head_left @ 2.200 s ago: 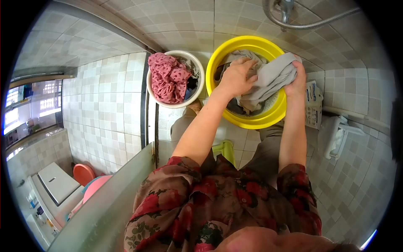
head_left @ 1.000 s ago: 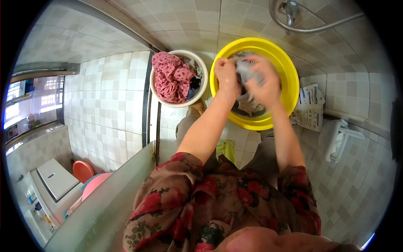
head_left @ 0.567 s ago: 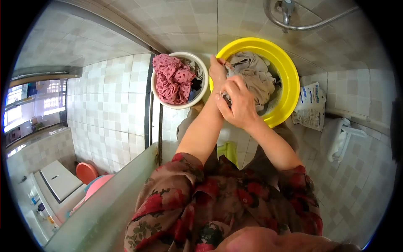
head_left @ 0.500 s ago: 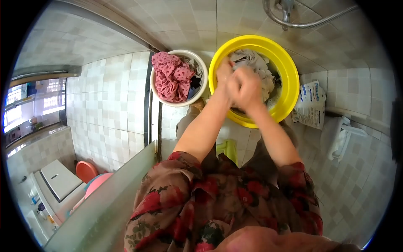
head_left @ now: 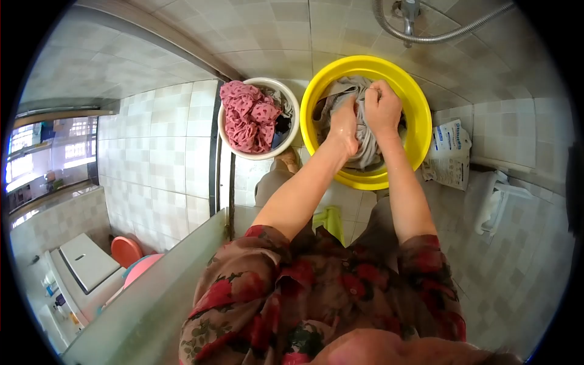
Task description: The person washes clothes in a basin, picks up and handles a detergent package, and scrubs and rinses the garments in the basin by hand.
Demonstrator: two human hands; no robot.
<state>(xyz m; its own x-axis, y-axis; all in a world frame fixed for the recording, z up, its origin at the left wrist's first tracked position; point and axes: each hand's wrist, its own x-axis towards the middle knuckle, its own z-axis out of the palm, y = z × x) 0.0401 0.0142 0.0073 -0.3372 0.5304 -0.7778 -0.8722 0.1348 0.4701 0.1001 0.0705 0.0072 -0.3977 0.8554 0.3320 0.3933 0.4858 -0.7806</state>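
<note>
A yellow tub [head_left: 420, 131] holds a bunched, wet grey garment [head_left: 351, 88]. Its exact kind is hidden by the folds. My left hand [head_left: 345, 129], wet on its back, is down on the garment with its fingers curled into the cloth and partly hidden. Just to its right, my right hand [head_left: 383, 111] is closed in a fist over the garment's upper right part. Darker cloth shows at the tub's left inside edge.
Left of the tub stands a white basin [head_left: 294, 131] with a pink patterned cloth [head_left: 248, 115] and darker laundry. A printed bag [head_left: 449, 152] is on the right. Above hangs a metal hose [head_left: 453, 38]. A green stool [head_left: 329, 224] is between my legs; a glass panel [head_left: 152, 286] is lower left.
My hands were close together and blurred at the tub's left. Now they are apart, the right hand farther right and up, the left over the middle of the garment. The view has shifted slightly.
</note>
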